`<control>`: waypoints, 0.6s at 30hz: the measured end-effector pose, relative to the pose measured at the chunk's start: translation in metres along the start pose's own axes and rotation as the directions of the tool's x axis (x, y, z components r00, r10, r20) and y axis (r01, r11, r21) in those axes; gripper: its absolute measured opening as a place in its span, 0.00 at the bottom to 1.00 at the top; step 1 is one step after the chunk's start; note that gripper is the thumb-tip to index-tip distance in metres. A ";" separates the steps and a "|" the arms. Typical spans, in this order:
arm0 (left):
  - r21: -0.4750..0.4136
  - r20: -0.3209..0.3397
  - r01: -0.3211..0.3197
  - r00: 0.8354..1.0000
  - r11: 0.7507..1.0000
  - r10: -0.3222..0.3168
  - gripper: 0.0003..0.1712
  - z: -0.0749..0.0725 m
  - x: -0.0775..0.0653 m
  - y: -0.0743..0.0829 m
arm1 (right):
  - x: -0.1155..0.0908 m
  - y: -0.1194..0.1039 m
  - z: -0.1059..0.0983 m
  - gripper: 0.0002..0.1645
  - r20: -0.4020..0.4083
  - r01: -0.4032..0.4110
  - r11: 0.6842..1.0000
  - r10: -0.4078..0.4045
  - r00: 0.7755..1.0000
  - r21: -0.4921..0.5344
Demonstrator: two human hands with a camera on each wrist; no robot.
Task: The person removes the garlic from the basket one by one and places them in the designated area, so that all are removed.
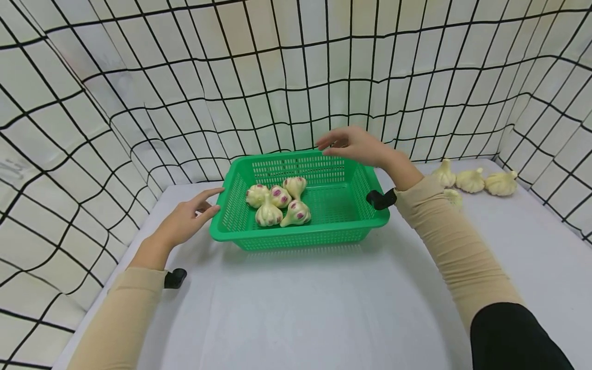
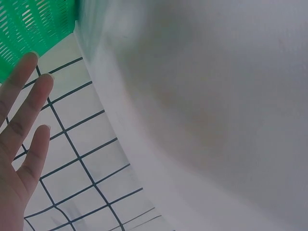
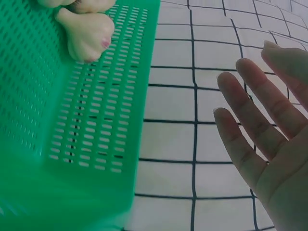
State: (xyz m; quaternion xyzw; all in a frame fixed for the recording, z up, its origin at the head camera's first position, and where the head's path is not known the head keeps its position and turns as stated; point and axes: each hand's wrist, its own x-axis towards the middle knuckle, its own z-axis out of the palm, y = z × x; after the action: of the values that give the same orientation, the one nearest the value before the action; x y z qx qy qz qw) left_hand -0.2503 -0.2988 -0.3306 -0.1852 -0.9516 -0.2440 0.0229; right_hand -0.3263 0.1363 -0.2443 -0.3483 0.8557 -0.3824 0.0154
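Observation:
A green plastic basket [image 1: 324, 235] with slotted walls stands on the white table, several garlic bulbs [image 1: 269, 211] with purple-tinged bases gathered in its left half. My left hand [image 1: 187, 218] is at the basket's left rim, fingertips right by the edge, with nothing in its grasp. Over the back right of the basket hovers my right hand [image 1: 353, 146], its fingers extended and holding nothing. In the right wrist view, that hand [image 3: 269, 125] appears beside the basket wall with its fingers spread, and one garlic bulb [image 3: 89, 36] shows inside the basket.
Several more garlic bulbs [image 1: 472, 180] lie on the table at the far right, one partly hidden behind the right sleeve [image 1: 458, 241]. Black netting [image 1: 305, 61] over white panels encloses the table [image 1: 296, 303] at the back and both sides.

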 end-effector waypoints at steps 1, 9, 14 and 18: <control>0.001 0.000 0.001 1.000 1.000 -0.001 0.33 0.000 0.000 0.000 | 0.003 0.000 0.003 0.19 0.011 0.002 1.000 -0.002 1.000 0.007; 0.001 -0.001 -0.002 1.000 1.000 0.002 0.33 0.001 0.000 0.000 | 0.019 0.000 0.024 0.18 0.105 -0.002 1.000 0.003 0.994 -0.004; -0.005 0.000 0.003 1.000 1.000 -0.003 0.33 0.000 -0.001 0.000 | 0.025 0.001 0.036 0.18 0.160 -0.014 1.000 0.014 0.987 -0.004; -0.006 -0.003 0.002 1.000 1.000 -0.002 0.33 0.000 -0.001 0.000 | 0.030 0.003 0.044 0.19 0.205 -0.023 1.000 0.026 0.979 -0.018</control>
State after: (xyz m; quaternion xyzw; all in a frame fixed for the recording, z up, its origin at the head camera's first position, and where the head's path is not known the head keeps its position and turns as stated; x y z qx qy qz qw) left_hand -0.2496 -0.2989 -0.3312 -0.1840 -0.9510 -0.2472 0.0236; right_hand -0.3380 0.0915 -0.2703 -0.3755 0.8566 -0.3378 0.1053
